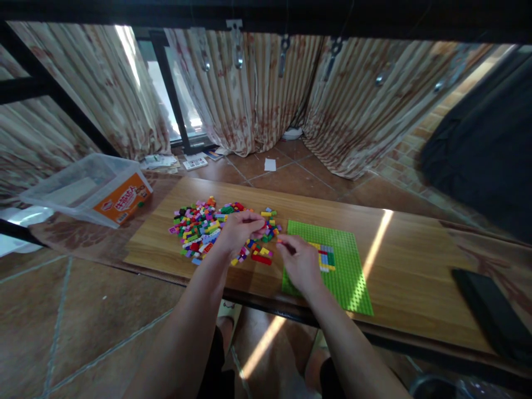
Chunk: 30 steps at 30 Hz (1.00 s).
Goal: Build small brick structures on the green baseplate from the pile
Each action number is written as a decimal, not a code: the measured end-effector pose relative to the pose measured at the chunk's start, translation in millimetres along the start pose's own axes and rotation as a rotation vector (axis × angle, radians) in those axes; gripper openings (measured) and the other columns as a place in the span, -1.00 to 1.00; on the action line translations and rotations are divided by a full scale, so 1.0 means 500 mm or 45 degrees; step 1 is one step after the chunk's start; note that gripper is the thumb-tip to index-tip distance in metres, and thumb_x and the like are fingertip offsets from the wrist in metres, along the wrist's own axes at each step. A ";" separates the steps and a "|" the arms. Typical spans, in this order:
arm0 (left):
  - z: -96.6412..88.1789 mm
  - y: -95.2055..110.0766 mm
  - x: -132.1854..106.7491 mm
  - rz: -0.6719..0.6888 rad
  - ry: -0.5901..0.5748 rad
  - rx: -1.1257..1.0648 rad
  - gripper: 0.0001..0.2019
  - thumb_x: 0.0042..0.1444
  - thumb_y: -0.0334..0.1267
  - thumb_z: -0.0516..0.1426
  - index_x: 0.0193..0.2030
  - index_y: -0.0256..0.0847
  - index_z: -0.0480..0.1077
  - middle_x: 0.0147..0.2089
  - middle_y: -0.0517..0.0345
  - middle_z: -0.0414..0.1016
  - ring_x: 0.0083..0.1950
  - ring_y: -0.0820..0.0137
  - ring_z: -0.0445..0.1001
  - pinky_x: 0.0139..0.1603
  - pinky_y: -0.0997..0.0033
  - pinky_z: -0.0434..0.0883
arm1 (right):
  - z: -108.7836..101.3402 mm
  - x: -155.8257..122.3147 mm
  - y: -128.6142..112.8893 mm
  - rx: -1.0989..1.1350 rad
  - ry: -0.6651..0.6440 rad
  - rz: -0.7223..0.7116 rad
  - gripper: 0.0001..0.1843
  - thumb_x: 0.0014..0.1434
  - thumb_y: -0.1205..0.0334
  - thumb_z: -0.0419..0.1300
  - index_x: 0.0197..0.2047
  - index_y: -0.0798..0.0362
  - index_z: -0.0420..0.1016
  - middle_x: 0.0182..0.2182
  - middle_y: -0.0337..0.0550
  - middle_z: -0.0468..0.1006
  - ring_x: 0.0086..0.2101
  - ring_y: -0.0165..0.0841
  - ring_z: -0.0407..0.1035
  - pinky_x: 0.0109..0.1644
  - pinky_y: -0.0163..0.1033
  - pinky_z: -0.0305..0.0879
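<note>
Left hand point(245, 227) half-curled over brick pile point(201, 230), we can't tell its hold; right hand point(300, 259) pinches small reddish brick point(280, 240) at left edge of green board point(344, 288). Left box point(78, 204): orange label point(123, 200), lettering blurred.

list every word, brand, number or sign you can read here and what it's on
None reads clearly enough to quote.
Orange label on the clear plastic box: large white characters, too blurred to quote surely; its smaller print is unreadable.
White printed item on the floor: dark print, too small to read.
</note>
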<state>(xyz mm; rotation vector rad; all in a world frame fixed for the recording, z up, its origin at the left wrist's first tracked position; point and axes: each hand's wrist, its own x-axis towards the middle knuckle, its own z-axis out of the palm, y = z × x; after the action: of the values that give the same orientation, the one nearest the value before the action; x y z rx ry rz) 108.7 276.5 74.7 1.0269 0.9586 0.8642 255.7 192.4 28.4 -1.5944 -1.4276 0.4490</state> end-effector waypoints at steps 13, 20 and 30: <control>0.018 -0.015 -0.002 -0.092 -0.196 -0.017 -0.82 -0.12 -0.43 0.28 -0.30 -0.36 0.50 -0.40 0.10 0.54 -0.40 0.48 0.49 -0.37 0.52 0.41 | -0.006 -0.001 -0.015 -0.150 0.021 -0.069 -0.73 0.21 0.32 0.07 -0.09 0.06 0.54 -0.17 -0.03 0.63 -0.19 -0.24 0.51 -0.04 -0.14 0.38; 0.043 -0.017 -0.007 -0.117 -0.240 0.087 -0.81 -0.10 -0.40 0.26 -0.28 -0.36 0.49 -0.43 0.12 0.52 -0.45 0.53 0.44 -0.41 0.56 0.37 | -0.030 -0.004 -0.009 0.008 0.063 -0.041 -0.79 0.19 0.28 0.09 -0.21 0.03 0.56 -0.27 -0.13 0.64 -0.27 -0.30 0.51 -0.12 -0.19 0.40; 0.079 -0.031 -0.009 -0.206 -0.322 0.104 -0.72 -0.16 -0.30 0.34 -0.25 -0.31 0.50 -0.42 0.14 0.54 -0.46 0.54 0.45 -0.39 0.55 0.38 | -0.078 -0.023 -0.017 0.175 0.084 0.047 -0.76 0.18 0.17 0.18 -0.09 0.01 0.52 -0.26 -0.15 0.60 -0.29 -0.35 0.47 -0.13 -0.22 0.40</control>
<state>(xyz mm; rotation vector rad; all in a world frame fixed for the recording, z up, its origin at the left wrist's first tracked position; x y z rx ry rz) 146.1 256.5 69.8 1.0836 0.8536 0.5498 277.5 165.9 51.7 -1.5134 -1.2921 0.5004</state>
